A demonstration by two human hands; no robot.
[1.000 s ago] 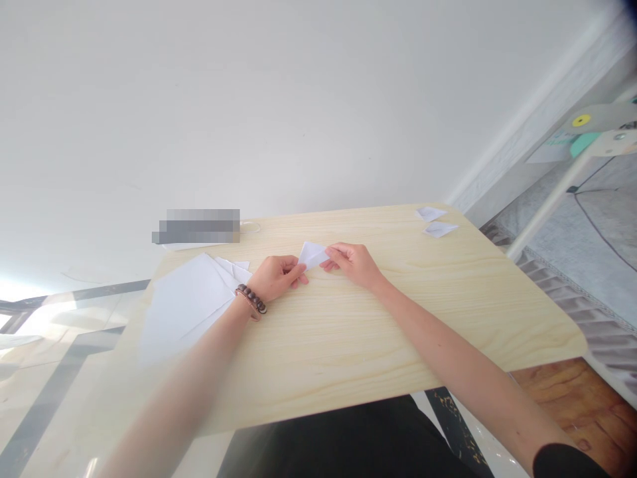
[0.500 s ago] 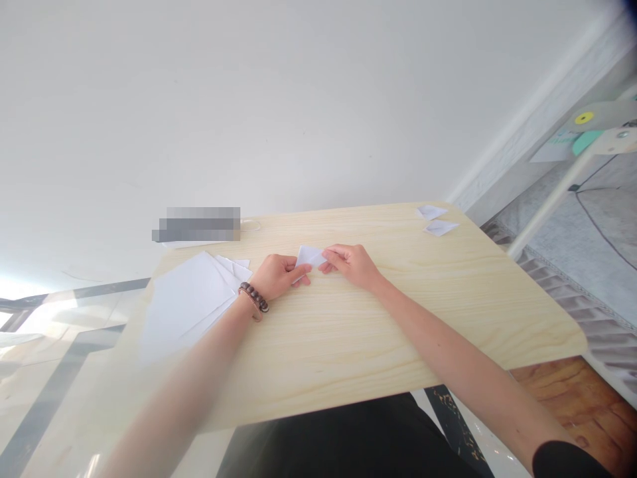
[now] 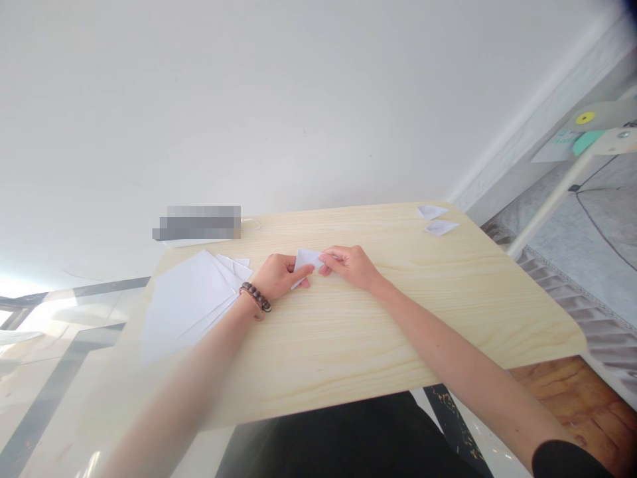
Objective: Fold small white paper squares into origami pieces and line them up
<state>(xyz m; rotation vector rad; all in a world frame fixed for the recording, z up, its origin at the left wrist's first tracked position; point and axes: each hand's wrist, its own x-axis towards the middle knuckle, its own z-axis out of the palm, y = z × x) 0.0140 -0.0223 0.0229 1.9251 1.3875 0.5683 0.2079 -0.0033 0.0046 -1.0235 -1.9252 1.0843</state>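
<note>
A small folded piece of white paper (image 3: 307, 257) is held between my two hands above the middle of the table. My left hand (image 3: 279, 275), with a dark bead bracelet (image 3: 255, 296) at the wrist, pinches its left side, the thumb lying across the front. On the other side, my right hand (image 3: 349, 265) grips the paper's right corner between thumb and fingers. Part of the paper is hidden behind the fingertips. Close to my left wrist lies a stack of white paper sheets (image 3: 186, 299), fanned a little at its right edge.
Two folded paper pieces (image 3: 440, 228) lie at the far right corner of the light wooden table (image 3: 423, 318). A blurred-out dark object (image 3: 199, 227) stands at the back left, against the wall. On the right, a pale pole (image 3: 552, 199) rises beside the table.
My right hand has shifted slightly left along the paper, and my left thumb reaches a little further across it. The paper stays in both hands.
</note>
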